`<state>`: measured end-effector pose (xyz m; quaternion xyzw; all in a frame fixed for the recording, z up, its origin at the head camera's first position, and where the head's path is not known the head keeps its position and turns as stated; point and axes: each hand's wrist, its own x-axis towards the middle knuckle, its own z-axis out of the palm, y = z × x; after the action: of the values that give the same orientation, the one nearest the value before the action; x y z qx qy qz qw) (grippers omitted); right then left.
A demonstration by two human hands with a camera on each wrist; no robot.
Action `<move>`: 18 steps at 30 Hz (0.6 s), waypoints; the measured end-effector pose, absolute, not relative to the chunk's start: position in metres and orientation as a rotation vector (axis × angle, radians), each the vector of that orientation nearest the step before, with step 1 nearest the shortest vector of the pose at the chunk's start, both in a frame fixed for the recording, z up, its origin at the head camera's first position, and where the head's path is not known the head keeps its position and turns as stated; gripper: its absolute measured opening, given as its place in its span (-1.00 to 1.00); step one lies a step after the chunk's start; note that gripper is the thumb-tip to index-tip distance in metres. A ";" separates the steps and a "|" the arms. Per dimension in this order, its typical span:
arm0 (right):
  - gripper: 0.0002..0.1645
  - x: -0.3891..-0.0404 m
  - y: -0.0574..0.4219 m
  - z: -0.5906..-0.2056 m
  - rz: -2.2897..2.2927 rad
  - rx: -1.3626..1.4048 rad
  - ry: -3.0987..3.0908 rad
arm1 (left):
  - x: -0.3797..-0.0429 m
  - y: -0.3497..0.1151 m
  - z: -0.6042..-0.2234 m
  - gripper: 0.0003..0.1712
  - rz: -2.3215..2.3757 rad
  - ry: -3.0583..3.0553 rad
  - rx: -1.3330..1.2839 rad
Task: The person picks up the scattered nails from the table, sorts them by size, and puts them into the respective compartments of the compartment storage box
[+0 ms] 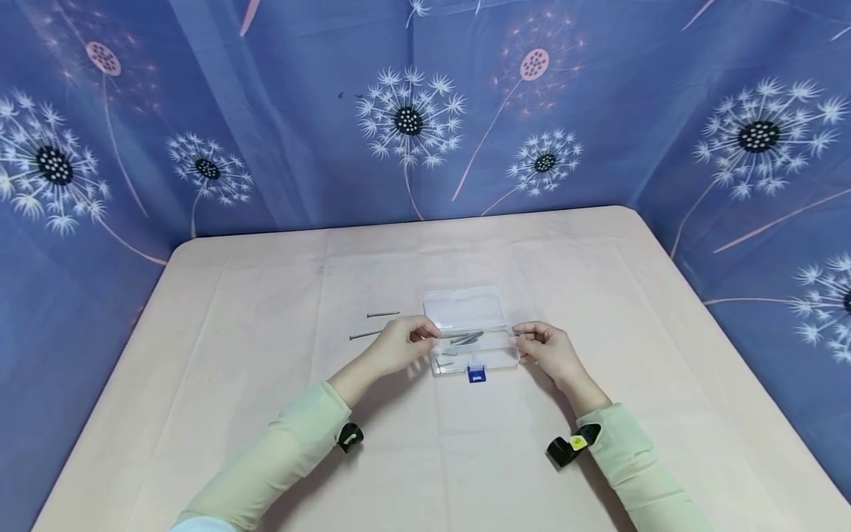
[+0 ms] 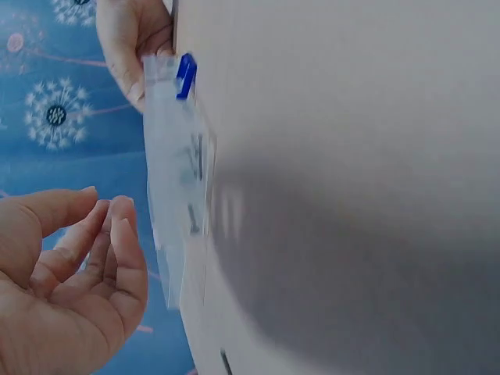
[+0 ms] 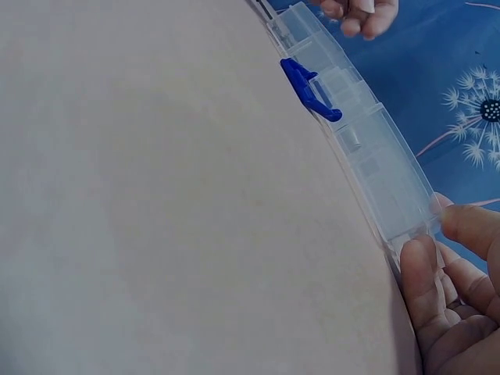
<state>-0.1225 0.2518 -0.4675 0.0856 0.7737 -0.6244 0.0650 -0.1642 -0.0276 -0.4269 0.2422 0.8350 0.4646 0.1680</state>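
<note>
A clear plastic compartment box [image 1: 475,360] with a blue latch [image 1: 476,374] lies with its lid [image 1: 465,308] raised at the back. Several nails [image 1: 467,338] and small metal pieces lie inside its compartments. My right hand [image 1: 548,351] pinches the box's right end between thumb and fingers; the right wrist view shows this grip [image 3: 461,289]. At the left end, my left hand [image 1: 402,343] hovers close over the rim. Its thumb and fingertips come near each other with nothing visible between them in the left wrist view [image 2: 78,273].
Two long nails, one farther back [image 1: 383,315] and one nearer [image 1: 366,335], lie on the pale tablecloth [image 1: 266,332] left of the box. Blue dandelion-print curtains [image 1: 299,148] stand behind the table and along both sides.
</note>
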 end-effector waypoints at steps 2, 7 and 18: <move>-0.58 -0.123 0.252 -0.467 -1.889 0.271 2.336 | -0.166 -0.034 -0.424 -0.81 1.325 2.407 0.684; -0.58 -0.123 0.252 -0.466 -1.893 0.252 2.346 | -0.172 -0.052 -0.418 -0.81 1.342 2.479 0.633; -0.56 -0.122 0.251 -0.466 -1.868 0.250 2.347 | -0.182 -0.088 -0.426 -0.78 1.332 2.538 0.571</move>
<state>-0.1219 0.2513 -0.4655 0.0828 0.7780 -0.6193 0.0660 -0.1819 -0.0876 -0.4259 0.1942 0.8632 0.4530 0.1093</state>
